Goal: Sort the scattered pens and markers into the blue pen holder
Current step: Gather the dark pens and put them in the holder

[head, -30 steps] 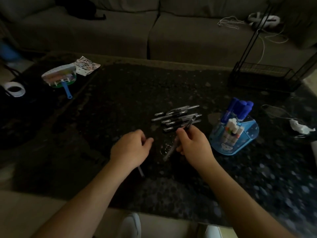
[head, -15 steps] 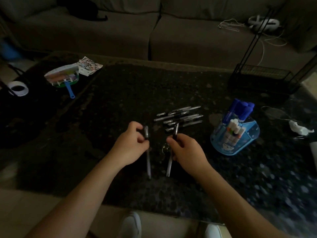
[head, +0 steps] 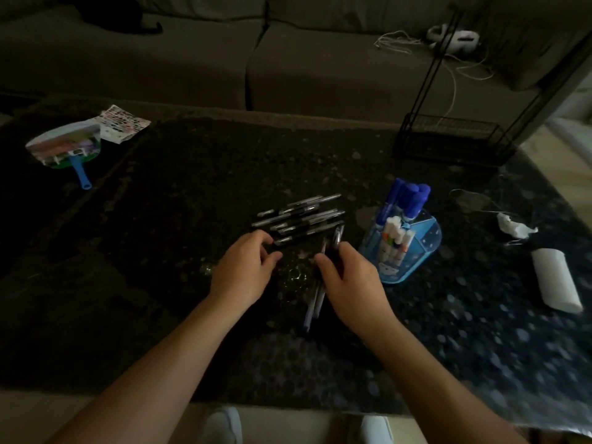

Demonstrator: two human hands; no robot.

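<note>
Several black pens (head: pixel 301 216) lie in a loose pile on the dark speckled table (head: pixel 179 193). My right hand (head: pixel 349 280) grips two pens (head: pixel 315 302), their tips sticking out above my fingers and their barrels trailing toward me. My left hand (head: pixel 246 270) hovers just left of it, at the near edge of the pile, fingers apart and holding nothing. The blue pen holder (head: pixel 416 248) stands right of my right hand, with blue-capped markers (head: pixel 410 197) and white markers (head: pixel 395 238) in it.
A hand fan with a blue handle (head: pixel 69 149) and a printed packet (head: pixel 123 126) lie far left. A black wire rack (head: pixel 448 139) stands at the back right. A white roll (head: pixel 555 280) and crumpled tissue (head: pixel 515 225) lie right. A sofa (head: pixel 288 59) runs behind.
The pen that my left hand held is now in my right hand with the other one. My left hand has let go and moved up toward the pile.
</note>
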